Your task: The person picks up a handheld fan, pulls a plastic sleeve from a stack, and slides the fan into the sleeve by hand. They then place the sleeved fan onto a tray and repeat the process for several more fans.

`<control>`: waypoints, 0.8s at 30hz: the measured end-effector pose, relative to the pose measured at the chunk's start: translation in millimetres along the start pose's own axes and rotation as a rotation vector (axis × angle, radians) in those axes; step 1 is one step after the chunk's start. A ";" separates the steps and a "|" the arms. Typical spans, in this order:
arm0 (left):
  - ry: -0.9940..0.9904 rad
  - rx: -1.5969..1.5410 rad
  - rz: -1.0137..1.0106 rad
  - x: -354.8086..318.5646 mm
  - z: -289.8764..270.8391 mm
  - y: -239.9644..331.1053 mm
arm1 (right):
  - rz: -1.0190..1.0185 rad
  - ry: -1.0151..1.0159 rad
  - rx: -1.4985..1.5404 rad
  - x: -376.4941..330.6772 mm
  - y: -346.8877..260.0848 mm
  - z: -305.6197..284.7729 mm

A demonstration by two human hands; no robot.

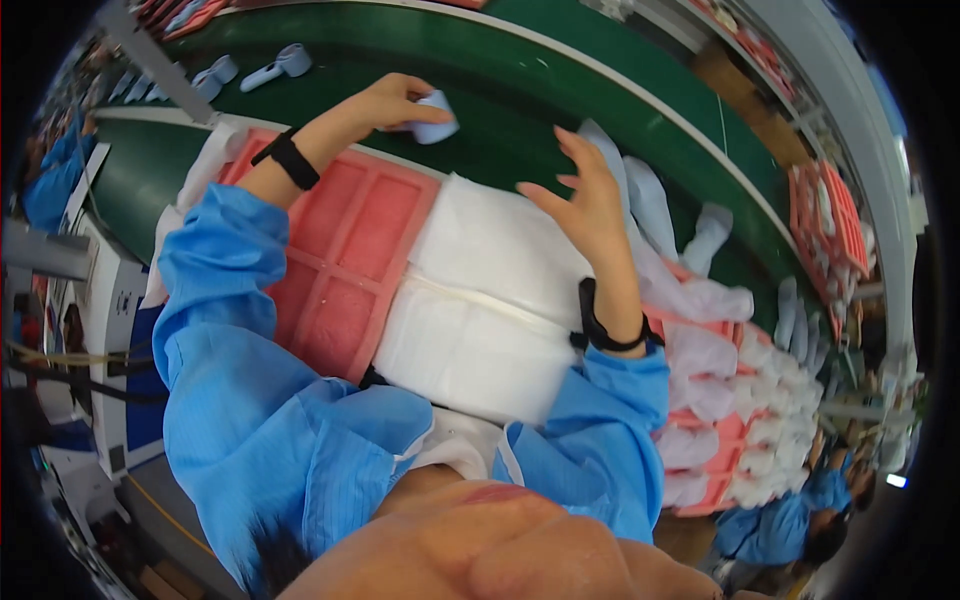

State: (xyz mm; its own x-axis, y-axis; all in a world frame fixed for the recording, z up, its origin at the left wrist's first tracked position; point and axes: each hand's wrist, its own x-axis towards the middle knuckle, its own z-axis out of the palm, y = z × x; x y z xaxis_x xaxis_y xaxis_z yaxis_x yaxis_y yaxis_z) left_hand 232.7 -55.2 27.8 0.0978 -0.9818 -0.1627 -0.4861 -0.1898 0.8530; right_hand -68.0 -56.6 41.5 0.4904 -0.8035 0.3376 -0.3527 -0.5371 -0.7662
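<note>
My left hand (395, 103) is closed around a small pale blue plastic piece (433, 118), held above the green conveyor belt. Its thumb and fingers grip the piece from the left; the rest of its shape is partly hidden. My right hand (590, 195) is raised with fingers spread and nothing in it. Below the hands, two stacks of thin white packing sheets or bags (500, 230) lie side by side. Left of them, partly under my left arm, is a pink-red tray (340, 250) with divided compartments.
On the green belt (500, 60) lie pale blue handled parts (280, 68) at the far left. Long wrapped pieces (650, 205) rest on it to the right. Several wrapped items (780, 430) fill pink trays at right. A metal post (165, 65) stands at upper left. Co-workers in blue sit on both sides.
</note>
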 end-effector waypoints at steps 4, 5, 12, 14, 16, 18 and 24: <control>-0.043 -0.051 0.360 -38.3 83.2 70.8 | -0.155 0.154 -0.169 -2.0 -4.0 15.0; 0.076 -0.017 0.580 -43.7 98.9 81.1 | -0.195 0.199 -0.312 -1.7 -0.5 11.4; 0.216 0.222 0.639 -69.5 174.7 101.2 | -0.138 0.576 -0.474 3.8 8.5 -81.2; 0.123 0.442 0.616 -68.1 194.5 91.9 | -0.072 0.614 -0.369 0.9 5.1 -95.9; -0.013 0.626 0.499 -64.7 211.3 77.0 | -0.043 0.616 -0.303 -1.7 -4.0 -97.3; -0.027 0.622 0.515 -58.9 221.9 71.5 | -0.014 0.596 -0.224 -11.4 -15.0 -104.6; 0.054 0.503 0.572 -55.0 222.8 52.3 | 0.000 0.478 -0.116 -20.9 -31.2 -109.0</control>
State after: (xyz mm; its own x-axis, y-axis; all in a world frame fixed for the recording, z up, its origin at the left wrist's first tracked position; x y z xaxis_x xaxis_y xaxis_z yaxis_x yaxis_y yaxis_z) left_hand 8.4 -12.1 -29.1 -0.2518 -0.9286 0.2724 -0.8095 0.3564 0.4666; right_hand -154.1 -51.0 117.9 0.0790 -0.8166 0.5718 -0.4527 -0.5404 -0.7092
